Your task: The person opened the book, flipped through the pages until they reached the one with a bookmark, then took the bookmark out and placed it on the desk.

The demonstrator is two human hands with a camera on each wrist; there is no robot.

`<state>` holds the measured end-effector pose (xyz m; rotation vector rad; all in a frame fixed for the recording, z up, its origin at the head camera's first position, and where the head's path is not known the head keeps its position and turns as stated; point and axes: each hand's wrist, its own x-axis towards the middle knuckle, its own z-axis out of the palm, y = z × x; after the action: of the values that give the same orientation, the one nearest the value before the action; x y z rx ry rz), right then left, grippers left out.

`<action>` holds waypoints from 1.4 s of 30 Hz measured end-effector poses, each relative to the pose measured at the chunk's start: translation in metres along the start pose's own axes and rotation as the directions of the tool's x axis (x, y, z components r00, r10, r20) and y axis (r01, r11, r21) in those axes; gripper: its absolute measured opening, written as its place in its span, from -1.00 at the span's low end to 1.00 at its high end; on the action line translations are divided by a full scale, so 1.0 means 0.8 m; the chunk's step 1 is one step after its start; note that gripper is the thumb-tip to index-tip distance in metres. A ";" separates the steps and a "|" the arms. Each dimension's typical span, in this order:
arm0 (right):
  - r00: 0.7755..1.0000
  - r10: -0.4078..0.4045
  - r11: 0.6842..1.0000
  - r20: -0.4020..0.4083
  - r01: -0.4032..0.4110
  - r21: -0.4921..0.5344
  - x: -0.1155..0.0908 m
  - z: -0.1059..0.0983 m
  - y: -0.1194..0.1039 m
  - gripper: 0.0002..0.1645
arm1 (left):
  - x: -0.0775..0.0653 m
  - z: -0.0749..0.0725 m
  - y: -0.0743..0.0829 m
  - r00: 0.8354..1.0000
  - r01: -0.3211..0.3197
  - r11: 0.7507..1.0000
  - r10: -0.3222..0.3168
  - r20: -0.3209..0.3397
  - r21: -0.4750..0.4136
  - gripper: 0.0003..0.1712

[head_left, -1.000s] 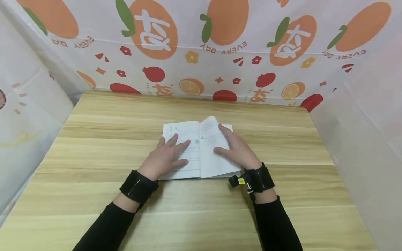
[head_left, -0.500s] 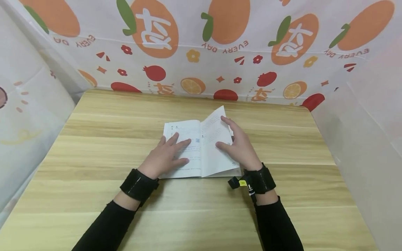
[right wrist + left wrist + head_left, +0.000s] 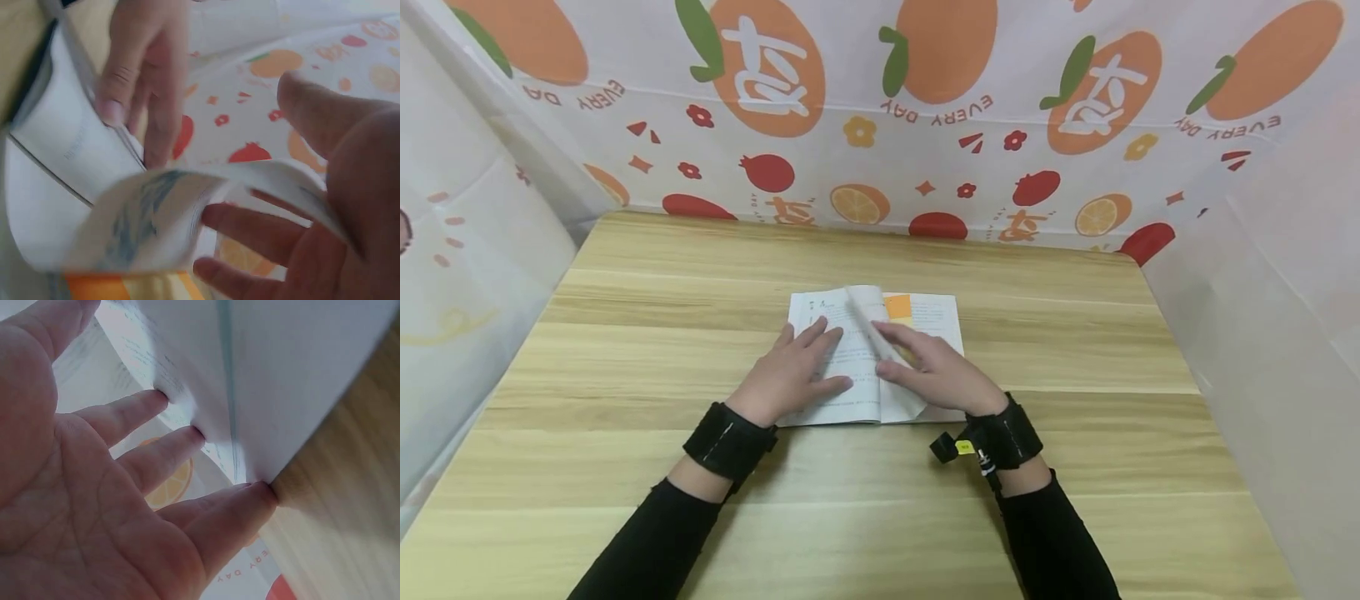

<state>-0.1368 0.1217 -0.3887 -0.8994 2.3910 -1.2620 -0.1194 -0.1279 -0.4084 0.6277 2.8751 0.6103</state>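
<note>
An open book [image 3: 865,358] lies on the wooden table, printed text on its pages. My left hand [image 3: 793,375] rests on the left page with fingers spread. In the left wrist view, the fingertips [image 3: 265,490] press against the book. My right hand [image 3: 936,371] is over the right half. A lifted page [image 3: 868,329] stands up and curls leftward across the spine. In the right wrist view, this page [image 3: 162,219] bends over the right fingers, whose tips touch it, while the thumb stands apart. An orange picture [image 3: 897,307] shows on the page beneath.
The wooden table [image 3: 1075,333] extends on all sides of the book. A white fruit-print cloth [image 3: 925,158] hangs behind its far edge, and pale cloth walls [image 3: 475,208] stand at the sides. Black bands circle both wrists; a small camera [image 3: 945,447] sticks out from the right one.
My right hand has moved left, sweeping the page up and over toward the spine. The orange picture underneath has come into view. My left hand has stayed in place.
</note>
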 end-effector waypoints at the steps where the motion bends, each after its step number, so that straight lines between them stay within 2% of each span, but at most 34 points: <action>1: 0.999 -0.021 0.998 0.028 0.022 -0.050 0.002 0.003 -0.001 -0.30 | 0.000 -0.001 0.000 1.000 -0.004 1.000 0.005 -0.005 0.005 -0.15; 4: 0.994 -0.051 0.989 0.096 0.064 -0.133 0.005 0.012 -0.003 -0.28 | 0.000 -0.001 0.001 1.000 -0.019 0.999 0.019 -0.013 0.028 -0.26; 7: 0.992 -0.041 0.983 0.123 0.062 -0.172 0.005 0.017 -0.005 -0.25 | 0.002 -0.001 0.003 1.000 -0.014 0.999 0.014 -0.011 0.036 -0.22; 11: 0.991 -0.032 0.980 0.127 0.056 -0.193 0.003 0.022 -0.008 -0.27 | 0.003 0.000 0.006 1.000 0.008 0.999 -0.008 0.004 0.043 -0.09; 18: 0.991 -0.049 0.971 0.121 0.076 -0.227 0.004 0.025 -0.007 -0.25 | 0.001 -0.002 0.005 1.000 -0.005 0.997 0.003 0.024 0.083 -0.08; 23: 0.991 -0.063 0.970 0.115 0.088 -0.226 0.006 0.024 -0.004 -0.28 | 0.001 -0.001 0.003 0.999 0.020 0.997 -0.022 0.026 0.073 0.01; 28: 0.998 -0.047 0.975 0.030 0.053 -0.217 0.005 0.020 -0.003 -0.32 | 0.003 0.001 0.002 0.999 0.041 0.999 -0.041 0.006 0.011 0.22; 33: 0.991 0.032 0.965 -0.129 -0.064 -0.254 0.003 0.012 0.003 -0.40 | 0.005 0.000 0.002 0.999 0.043 0.998 -0.043 -0.006 -0.037 0.36; 37: 0.968 0.097 0.959 -0.230 -0.153 -0.240 0.000 0.004 0.008 -0.44 | 0.006 -0.003 0.002 0.999 0.045 0.999 -0.044 0.009 -0.031 0.28; 42: 0.948 0.168 0.950 -0.269 -0.228 -0.212 -0.002 -0.002 0.017 -0.41 | 0.004 -0.003 0.000 0.998 0.062 0.998 -0.061 0.009 -0.020 0.11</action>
<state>-0.1419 0.1292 -0.3988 -0.5642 2.7970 -1.0783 -0.1230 -0.1271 -0.4064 0.5355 2.8646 0.6260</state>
